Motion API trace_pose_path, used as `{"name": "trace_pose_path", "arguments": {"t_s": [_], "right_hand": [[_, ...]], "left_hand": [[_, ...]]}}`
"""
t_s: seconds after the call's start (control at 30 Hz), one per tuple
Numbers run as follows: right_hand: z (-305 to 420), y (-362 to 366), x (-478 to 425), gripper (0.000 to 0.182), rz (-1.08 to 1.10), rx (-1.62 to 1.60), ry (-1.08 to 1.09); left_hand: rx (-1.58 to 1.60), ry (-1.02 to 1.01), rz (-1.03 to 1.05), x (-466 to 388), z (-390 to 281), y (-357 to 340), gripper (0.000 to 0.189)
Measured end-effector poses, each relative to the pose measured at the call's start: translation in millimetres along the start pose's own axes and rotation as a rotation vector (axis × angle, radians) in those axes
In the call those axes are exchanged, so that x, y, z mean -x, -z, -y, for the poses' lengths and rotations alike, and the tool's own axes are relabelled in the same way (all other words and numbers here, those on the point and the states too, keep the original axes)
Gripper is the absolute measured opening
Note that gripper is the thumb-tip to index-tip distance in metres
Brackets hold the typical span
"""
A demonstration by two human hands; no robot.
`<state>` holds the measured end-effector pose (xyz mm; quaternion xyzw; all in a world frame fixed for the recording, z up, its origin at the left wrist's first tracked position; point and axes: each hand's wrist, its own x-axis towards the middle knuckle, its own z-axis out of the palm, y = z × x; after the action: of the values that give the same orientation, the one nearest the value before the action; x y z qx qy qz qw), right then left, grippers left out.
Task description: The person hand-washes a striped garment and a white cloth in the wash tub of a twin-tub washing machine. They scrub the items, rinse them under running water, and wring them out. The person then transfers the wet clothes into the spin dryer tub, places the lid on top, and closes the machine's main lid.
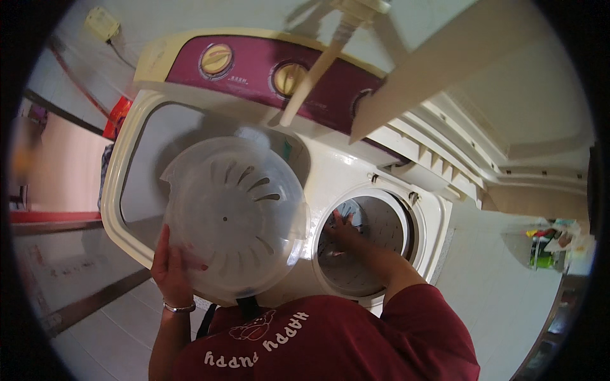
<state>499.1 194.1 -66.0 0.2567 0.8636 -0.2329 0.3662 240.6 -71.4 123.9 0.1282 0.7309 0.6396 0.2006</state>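
My left hand [172,269] grips the near left edge of a translucent round plastic lid or basin [221,200], its fingers behind the rim and partly visible through the plastic. Curved slots fan across it, and its left rim has a jagged notch. It is held over the wash tub [157,128] of a twin-tub washing machine. Deep inside the round spin tub [386,228], my right hand [344,231] has its fingers spread. Close to those fingers is a bluish-grey piece [351,212] with dark slots; whether they touch it I cannot tell.
A purple control panel [252,62] with yellow knobs runs along the machine's back. The raised cream lid [429,71] stands over the right side. A pale hose or pipe [317,71] hangs before the panel. At far right is a wall rack [543,252] holding items.
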Motion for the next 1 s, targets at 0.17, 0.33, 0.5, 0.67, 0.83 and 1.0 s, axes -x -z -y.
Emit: {"name": "trace_pose_path", "arguments": {"t_s": [0.17, 0.33, 0.5, 0.67, 0.83, 1.0], "right_hand": [[-27.8, -57.9, -46.8, 0.102, -0.129, 0.257, 0.190], [-43.5, -103.4, -75.3, 0.092, -0.196, 0.286, 0.206], [-33.8, -93.7, -73.1, 0.083, -0.054, 0.266, -0.041], [36.1, 34.9, 6.9, 0.061, 0.063, 0.167, -0.088], [-19.5, 48.3, 37.4, 0.025, -0.084, 0.194, 0.160], [49.2, 66.7, 153.9, 0.028, -0.744, -1.251, 0.032]], "left_hand": [[-0.032, 0.055, -0.028, 2.1, 7.0, 9.2, 0.039], [0.227, 0.086, 0.043, 8.1, 18.9, 15.4, 0.039], [0.104, 0.018, 0.082, 4.1, 15.8, 17.1, 0.045], [0.203, 0.014, 0.084, 3.2, 3.7, 29.8, 0.059], [0.230, 0.113, 0.229, -17.2, -4.1, 3.6, 0.067], [0.291, -0.047, 0.413, -12.7, -27.7, 8.3, 0.069]]}}
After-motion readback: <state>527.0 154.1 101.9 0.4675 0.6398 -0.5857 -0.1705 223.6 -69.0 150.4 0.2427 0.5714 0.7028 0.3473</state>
